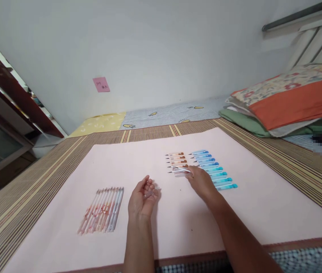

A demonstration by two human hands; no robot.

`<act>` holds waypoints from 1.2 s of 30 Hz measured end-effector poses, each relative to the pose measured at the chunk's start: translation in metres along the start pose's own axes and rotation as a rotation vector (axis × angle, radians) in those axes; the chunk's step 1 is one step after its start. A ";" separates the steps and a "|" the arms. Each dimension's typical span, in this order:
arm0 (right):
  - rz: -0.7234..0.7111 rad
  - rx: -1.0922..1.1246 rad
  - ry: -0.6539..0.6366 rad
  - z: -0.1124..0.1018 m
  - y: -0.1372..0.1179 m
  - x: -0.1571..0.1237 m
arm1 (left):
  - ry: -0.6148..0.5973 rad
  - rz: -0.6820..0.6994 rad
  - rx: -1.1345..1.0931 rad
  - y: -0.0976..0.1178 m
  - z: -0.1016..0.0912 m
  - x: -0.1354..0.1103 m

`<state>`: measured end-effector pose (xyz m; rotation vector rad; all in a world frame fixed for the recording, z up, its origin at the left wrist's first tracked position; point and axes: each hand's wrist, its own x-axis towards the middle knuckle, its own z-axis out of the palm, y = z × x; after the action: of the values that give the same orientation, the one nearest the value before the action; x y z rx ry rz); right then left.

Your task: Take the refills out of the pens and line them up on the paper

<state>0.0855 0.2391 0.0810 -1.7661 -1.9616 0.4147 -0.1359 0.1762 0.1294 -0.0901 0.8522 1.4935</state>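
My right hand [202, 180] pinches a slim white pencil [184, 169] by its near end, its tip pointing left over the lower end of a row of brown-and-white pencils [178, 162]. Just right of that hand lies a column of blue and turquoise pencils [210, 163], all with dark tips to the left. My left hand [144, 197] is turned palm up above the paper, fingers curled around small see-through plastic pieces [149, 194], perhaps caps. Farther left, several pens [102, 210] with pinkish, patterned barrels lie side by side.
A pale pink sheet [161, 227] covers the striped mat [64, 155]. Folded cloths [294, 96] in orange, floral and green are piled at the right. A pink note [101, 84] sticks to the wall behind, and a radiator [317, 43] stands at upper right.
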 end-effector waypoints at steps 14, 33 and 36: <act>0.002 0.020 0.002 0.003 0.000 0.001 | 0.019 0.003 0.022 -0.007 0.004 -0.002; -0.005 -0.043 0.040 0.001 -0.002 -0.001 | 0.010 -0.010 0.027 -0.009 0.005 -0.002; 0.002 -0.054 0.034 0.002 -0.002 -0.001 | 0.007 -0.010 0.026 -0.009 0.005 -0.002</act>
<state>0.0830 0.2379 0.0801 -1.7967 -1.9651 0.3331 -0.1250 0.1762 0.1298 -0.0801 0.8759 1.4728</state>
